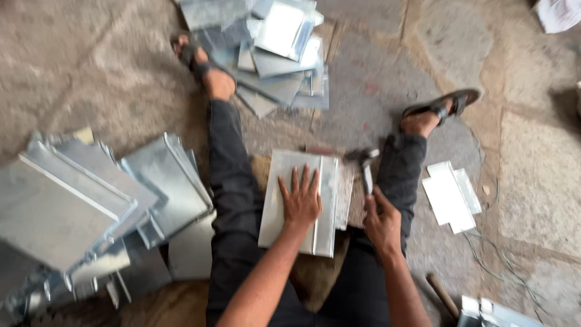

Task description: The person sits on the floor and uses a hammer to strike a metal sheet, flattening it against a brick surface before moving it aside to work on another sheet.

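Sheet-metal panel (301, 203) lies at the centre of the frame, between the person's outstretched legs, on a brown block. Left hand (301, 198) rests flat on it, fingers spread, gripping nothing. Right hand (382, 222), just right of the panel, is clenched around the handle of a hammer (365, 165), its head above the panel's upper right corner. Stacks of similar panels (91, 200) fill the left, another pile (272, 48) the top centre, and a cut flat sheet (451, 197) lies right.

The left hand (301, 200) lay flat, fingers spread, palm down on the metal sheet (284, 175). The right hand (381, 221), just right of that sheet, was closed in a fist around the hammer (365, 165).
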